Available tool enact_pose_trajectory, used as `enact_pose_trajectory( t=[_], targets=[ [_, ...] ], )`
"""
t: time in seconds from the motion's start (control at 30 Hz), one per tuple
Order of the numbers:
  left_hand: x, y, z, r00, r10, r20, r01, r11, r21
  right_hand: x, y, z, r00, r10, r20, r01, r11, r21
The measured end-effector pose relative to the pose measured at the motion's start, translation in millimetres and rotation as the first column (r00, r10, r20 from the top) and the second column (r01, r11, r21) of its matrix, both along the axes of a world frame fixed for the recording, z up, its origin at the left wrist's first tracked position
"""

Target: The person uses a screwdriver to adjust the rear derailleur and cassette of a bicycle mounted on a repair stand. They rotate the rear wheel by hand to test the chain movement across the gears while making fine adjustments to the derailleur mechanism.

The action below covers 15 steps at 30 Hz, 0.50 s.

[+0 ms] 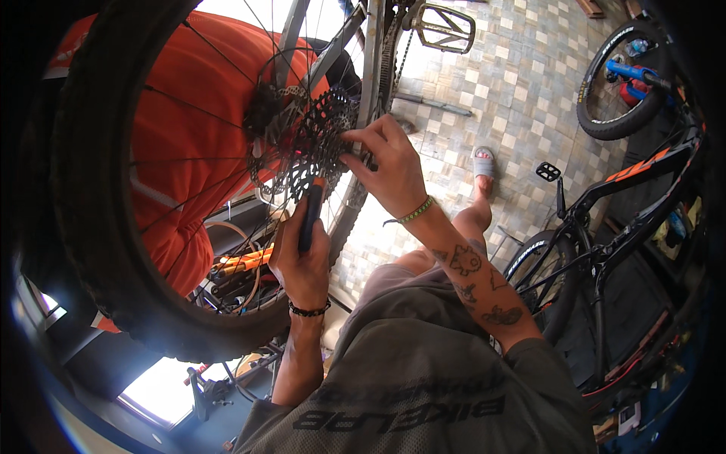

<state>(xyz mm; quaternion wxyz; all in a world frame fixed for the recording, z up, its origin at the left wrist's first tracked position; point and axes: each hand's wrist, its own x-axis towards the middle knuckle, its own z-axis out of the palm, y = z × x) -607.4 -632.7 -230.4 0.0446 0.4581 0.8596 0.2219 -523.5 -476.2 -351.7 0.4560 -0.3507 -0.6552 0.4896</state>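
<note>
In my left hand [299,261] is a tool with a dark blue handle [311,217] and an orange end; the fingers wrap round it. Its orange tip points up at the lower edge of the cassette [333,121] on a bicycle's wheel. My right hand [389,170] is bent at the cassette's right side. Its thumb and forefinger close in on the small-cog end, and what lies between their tips is hidden. Spokes and the knobby tyre [98,204] stand to the left of both hands.
A person in an orange shirt [197,98] is behind the wheel. Grey frame tubes [373,68] and a pedal [446,29] are above my hands. A black and orange bicycle [643,174] stands at the right. A thin bar [433,104] lies on the checkered floor [514,83].
</note>
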Motion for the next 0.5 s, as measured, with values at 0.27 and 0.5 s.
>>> enact_pose_trajectory(
  t=[0.27,0.5],
  targets=[
    [0.0,3.8,6.6,0.999,-0.001,-0.047,-0.002,0.998,-0.061,2.3,0.0,3.4,1.0,0.011,0.014,-0.011,1.0,-0.008],
    [8.3,20.0,22.7,0.994,0.001,-0.111,-0.016,0.991,-0.132,3.4,0.1,1.9,0.999,0.013,0.042,-0.013,1.0,-0.005]
  ],
)
